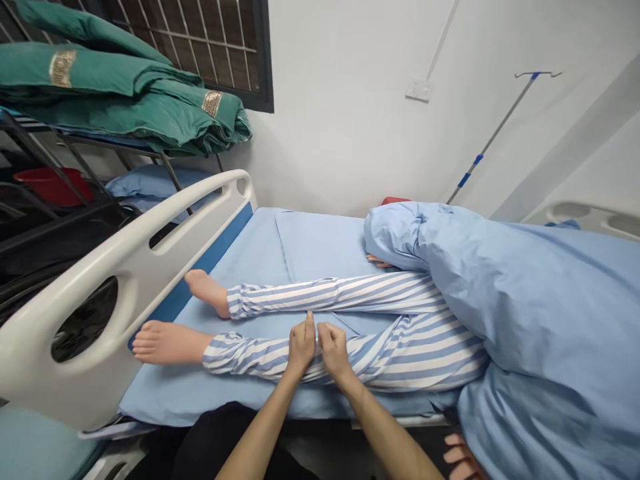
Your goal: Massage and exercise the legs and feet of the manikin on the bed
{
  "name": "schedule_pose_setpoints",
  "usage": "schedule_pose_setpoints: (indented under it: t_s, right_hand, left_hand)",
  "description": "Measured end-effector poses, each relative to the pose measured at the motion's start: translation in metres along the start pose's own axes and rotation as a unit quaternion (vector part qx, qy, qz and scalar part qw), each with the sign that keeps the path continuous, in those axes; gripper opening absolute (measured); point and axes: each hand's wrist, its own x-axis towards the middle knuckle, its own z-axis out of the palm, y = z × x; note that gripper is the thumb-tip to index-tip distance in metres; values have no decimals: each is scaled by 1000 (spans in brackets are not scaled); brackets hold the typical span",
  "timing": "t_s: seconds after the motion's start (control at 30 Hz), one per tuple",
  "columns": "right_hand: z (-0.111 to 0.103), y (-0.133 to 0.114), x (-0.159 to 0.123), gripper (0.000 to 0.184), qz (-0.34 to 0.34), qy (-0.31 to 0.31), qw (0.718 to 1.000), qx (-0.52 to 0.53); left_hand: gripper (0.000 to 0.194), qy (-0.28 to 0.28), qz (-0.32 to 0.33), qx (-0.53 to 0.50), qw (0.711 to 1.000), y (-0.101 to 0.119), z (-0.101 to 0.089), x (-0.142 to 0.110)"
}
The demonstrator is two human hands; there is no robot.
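Observation:
My left hand (pixel 303 345) is closed in a fist with its thumb pointing up, at the near leg's lower part. Close beside it, my right hand (pixel 333 348) is also closed in a fist, just below the knee area. No object shows in either hand. The near leg (pixel 420 360) belongs to a figure that looks like a mannequin, lying in blue-and-white striped trousers. Its far leg (pixel 320 295) lies straight behind my hands. The bare near foot (pixel 170 343) and far foot (pixel 207 292) are at the left. A light blue quilt (pixel 540 300) covers the upper body.
A white footboard (pixel 125 267) bounds the bed's left end. Light blue sheeting (pixel 325 243) covers the mattress. Behind, green bedding (pixel 125 93) lies on a metal rack, with a red basin (pixel 55 185) below. An IV pole (pixel 495 133) rises at the back right. Fingers (pixel 460 457) hang at the near edge.

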Motion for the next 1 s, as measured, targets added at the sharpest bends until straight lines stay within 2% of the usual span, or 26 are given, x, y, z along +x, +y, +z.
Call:
schedule_pose_setpoints:
  t_s: [0.13,0.23,0.3,0.37,0.47,0.53,0.67,0.83,0.9,1.0]
  right_hand:
    - [-21,-45,28,49,-53,-21,998,-39]
    - [-28,-59,44,48,-78,-20,995,-51]
    - [-28,-48,45,47,-70,-20,995,-61]
    - [-26,-23,37,47,-39,-24,996,-77]
    - [-24,17,18,46,5,-28,995,-98]
    - [-25,33,6,46,7,-23,995,-100]
    - [-28,37,-7,47,-7,-19,995,-97]
    - [-29,31,-13,46,-10,3,997,-73]
    - [-31,29,-15,45,-8,5,998,-63]
    - [-35,27,-21,44,7,-1,999,-49]
  left_hand:
    - [49,-4,35,20,999,-2,1,-17]
    - [49,7,63,30,998,-4,2,-32]
    - [49,13,72,31,997,-5,2,-39]
    - [49,12,69,23,997,-5,1,-44]
    - [50,-2,44,5,999,-4,0,-47]
    - [52,-15,14,-14,1000,0,-2,-45]
    - [55,-40,-58,-92,993,26,-2,-26]
    - [56,-52,-61,-169,982,71,13,11]
    - [56,-69,-80,-182,978,73,25,21]
    - [57,-70,-115,-131,982,56,41,24]
